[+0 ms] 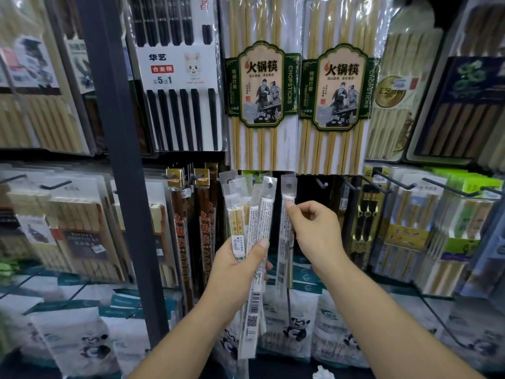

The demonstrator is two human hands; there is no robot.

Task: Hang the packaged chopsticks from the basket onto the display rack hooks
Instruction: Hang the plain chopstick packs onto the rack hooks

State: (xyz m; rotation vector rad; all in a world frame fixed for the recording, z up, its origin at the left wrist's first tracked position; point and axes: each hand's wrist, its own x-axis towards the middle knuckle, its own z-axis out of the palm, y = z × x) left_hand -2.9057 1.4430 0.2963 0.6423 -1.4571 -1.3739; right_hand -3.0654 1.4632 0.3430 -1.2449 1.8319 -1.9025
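Note:
My left hand [237, 265] grips a fanned bundle of several narrow clear chopstick packets [252, 214], their hang tabs pointing up. My right hand [314, 228] pinches a single clear packet [285, 242] near its top, holding it upright. That packet's hang tab [288, 184] is level with the lower row of rack hooks. A bare black hook [321, 183] sticks out just right of the tab. Whether the tab is on a hook, I cannot tell. No basket is in view.
Two large hot pot chopstick packs [262, 83] hang right above my hands. Dark red chopstick packs [191, 228] hang to the left beside a grey upright post [120, 160]. More hooks and boxed sets [410, 214] fill the right. Panda-printed bags [295, 318] lie below.

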